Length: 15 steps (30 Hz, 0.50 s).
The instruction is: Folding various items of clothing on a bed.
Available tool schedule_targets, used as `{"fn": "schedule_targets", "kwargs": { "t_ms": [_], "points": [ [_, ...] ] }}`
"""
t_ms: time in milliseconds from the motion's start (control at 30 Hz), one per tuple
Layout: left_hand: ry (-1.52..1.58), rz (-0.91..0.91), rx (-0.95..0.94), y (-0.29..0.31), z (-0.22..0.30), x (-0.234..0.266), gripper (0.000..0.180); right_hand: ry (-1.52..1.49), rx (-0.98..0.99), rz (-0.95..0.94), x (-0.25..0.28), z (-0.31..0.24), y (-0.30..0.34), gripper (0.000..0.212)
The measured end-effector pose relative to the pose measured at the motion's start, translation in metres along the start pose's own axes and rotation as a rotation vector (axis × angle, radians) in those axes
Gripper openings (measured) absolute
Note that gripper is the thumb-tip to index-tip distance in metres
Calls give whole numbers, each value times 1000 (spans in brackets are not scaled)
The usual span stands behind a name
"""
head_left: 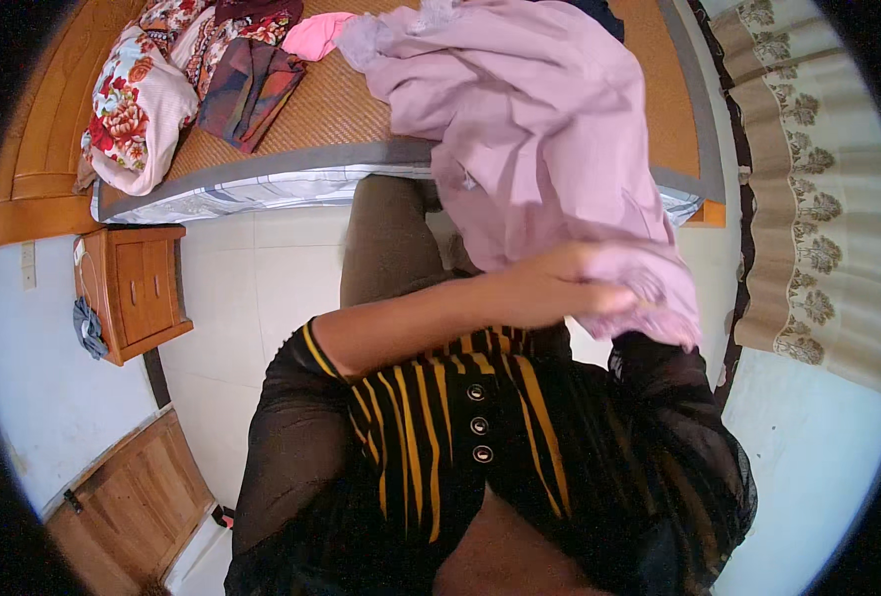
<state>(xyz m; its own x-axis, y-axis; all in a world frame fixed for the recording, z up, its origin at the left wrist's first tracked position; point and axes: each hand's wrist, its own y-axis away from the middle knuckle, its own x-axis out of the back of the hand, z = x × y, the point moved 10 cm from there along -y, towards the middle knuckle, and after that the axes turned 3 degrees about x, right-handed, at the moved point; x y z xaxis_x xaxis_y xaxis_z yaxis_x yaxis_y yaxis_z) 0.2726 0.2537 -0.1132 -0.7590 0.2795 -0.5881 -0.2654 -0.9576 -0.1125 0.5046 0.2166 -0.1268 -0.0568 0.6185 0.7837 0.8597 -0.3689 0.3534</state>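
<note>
A large pale pink garment (535, 129) spreads from the bed down toward my lap. My left hand (570, 288) reaches across my body to the right, its fingers closed on the bunched lower end of the pink cloth. Where my black sheer right sleeve (659, 363) ends, that same cloth covers my right hand. Its fingers are hidden, so I cannot tell whether they grip anything. The bunched end is slightly blurred.
The bed (331, 119) has a woven mat with a grey border. On it lie a floral garment (128, 124), a dark multicoloured folded cloth (252, 91) and a bright pink cloth (313, 36). A wooden nightstand (143, 288) stands left; a patterned curtain (798, 189) hangs right.
</note>
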Motion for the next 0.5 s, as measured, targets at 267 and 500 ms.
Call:
{"fn": "schedule_targets", "kwargs": {
  "t_ms": [267,500],
  "points": [
    [-238,627,37,45,-63,151,34,139,-178,-35,63,-29,-342,39],
    [276,942,120,75,-52,223,39,213,-234,-89,44,-53,-349,39]
  ]
}}
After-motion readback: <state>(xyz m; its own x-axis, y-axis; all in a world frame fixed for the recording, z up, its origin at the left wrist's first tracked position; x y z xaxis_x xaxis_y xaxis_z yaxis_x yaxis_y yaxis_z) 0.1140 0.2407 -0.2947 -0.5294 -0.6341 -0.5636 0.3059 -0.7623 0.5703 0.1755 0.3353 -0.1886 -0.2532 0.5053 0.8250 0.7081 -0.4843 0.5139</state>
